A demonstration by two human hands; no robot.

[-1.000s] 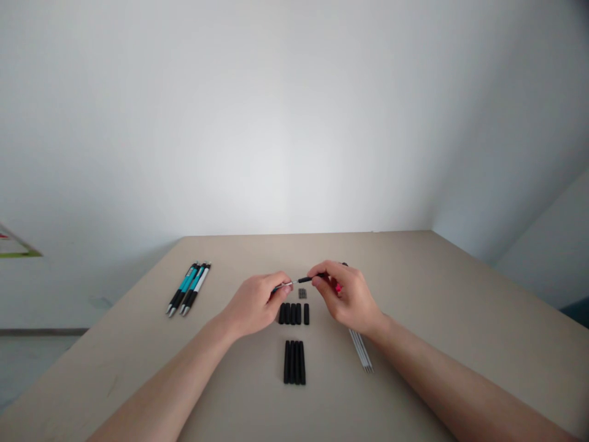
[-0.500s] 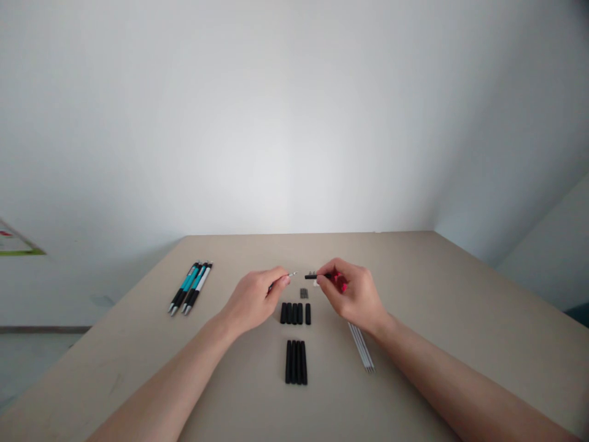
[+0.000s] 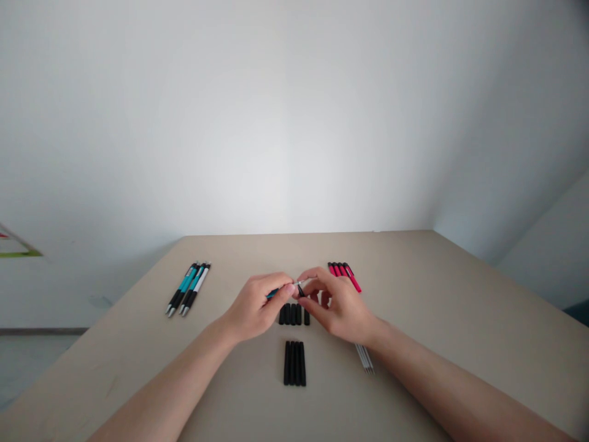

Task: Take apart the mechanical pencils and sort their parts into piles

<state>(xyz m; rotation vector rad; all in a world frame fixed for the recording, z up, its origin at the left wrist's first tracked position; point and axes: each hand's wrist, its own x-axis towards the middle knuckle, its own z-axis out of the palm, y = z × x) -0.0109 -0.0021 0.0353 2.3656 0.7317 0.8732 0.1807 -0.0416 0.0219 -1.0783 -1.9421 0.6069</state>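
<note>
My left hand is closed around a blue pen barrel, a bit of which shows between thumb and fingers. A thin pale refill end sticks out past the fingertips towards the right. Between the thumb and fingers of my right hand is a small black tube-shaped pen part, tilted and close against the refill end. Whether the two parts join is too small to tell. Just below the fingertips lies a row of short black sleeves. Nearer to me is a row of longer black sleeves.
Several finished-looking pens, blue and white with black grips, lie at the left of the table. Behind my right hand are several pink pen barrels. White refills lie partly under my right wrist.
My right hand has moved left with the black part, and both hands' fingertips now meet. The black part has turned from level to tilted. The pink barrels have come into fuller view.
</note>
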